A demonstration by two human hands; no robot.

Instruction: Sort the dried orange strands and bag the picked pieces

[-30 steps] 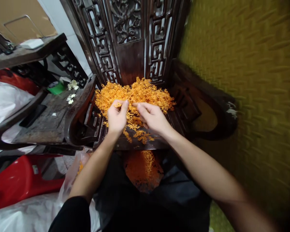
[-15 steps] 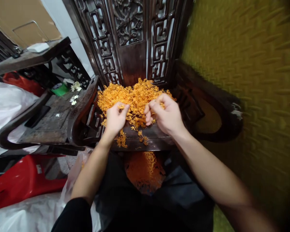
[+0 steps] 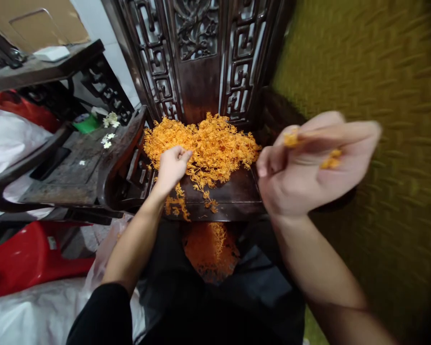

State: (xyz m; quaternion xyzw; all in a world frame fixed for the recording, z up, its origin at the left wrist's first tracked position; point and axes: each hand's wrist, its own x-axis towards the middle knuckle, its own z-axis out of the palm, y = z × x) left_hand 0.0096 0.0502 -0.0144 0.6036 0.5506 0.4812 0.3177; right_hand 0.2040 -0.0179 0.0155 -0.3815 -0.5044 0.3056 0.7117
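A heap of orange artificial flower sprigs [image 3: 215,148] lies on the seat of a dark carved wooden chair [image 3: 230,194]. My left hand [image 3: 173,166] is at the heap's near left side, thumb and fingers pinched together; what they hold is hidden. A loose orange sprig [image 3: 179,203] hangs over the seat's front edge below that wrist. Raised to the right of the chair is my right hand [image 3: 309,167], palm partly turned up and blurred by motion. Its curled fingers hold small orange flower pieces [image 3: 290,138], one at the fingertips and another in the palm.
Beside the chair on the left, a dark wooden side table [image 3: 68,177] carries a green tape roll [image 3: 86,123] and pale blossoms [image 3: 109,120]. A red plastic seat [image 3: 28,258] and white bags [image 3: 32,311] lie lower left. More orange pieces [image 3: 215,244] lie below, between my legs.
My right hand has moved from the heap up and to the right, carrying orange pieces, and turned its palm up. My left hand stays pinched in nearly the same place.
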